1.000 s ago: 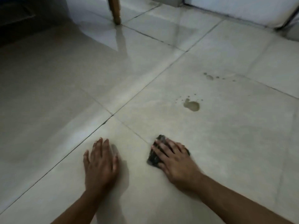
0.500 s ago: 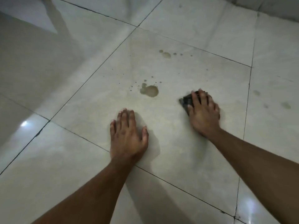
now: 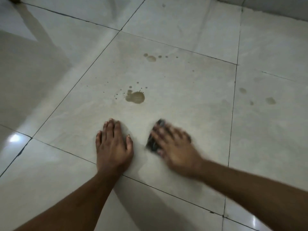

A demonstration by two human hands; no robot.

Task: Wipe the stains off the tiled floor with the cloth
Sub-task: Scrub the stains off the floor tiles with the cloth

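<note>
A large brown stain (image 3: 135,97) with small splashes around it marks the pale tiled floor (image 3: 191,100) just beyond my hands. A smaller stain group (image 3: 151,58) lies farther away, and faint spots (image 3: 270,100) sit on the tile to the right. My right hand (image 3: 175,147), blurred by motion, presses flat on a dark cloth (image 3: 152,142) below and right of the large stain; only the cloth's left edge shows. My left hand (image 3: 114,144) rests flat on the floor beside it, fingers apart, holding nothing.
A wooden furniture leg (image 3: 15,0) touches the floor at the top left corner. A wall base (image 3: 275,7) runs along the top right. Dark grout lines cross the glossy tiles, with light glare at the lower left and lower right.
My right hand has slid the cloth back toward me and to the left, closer to my left hand. The view shifted slightly; my left hand stays planted.
</note>
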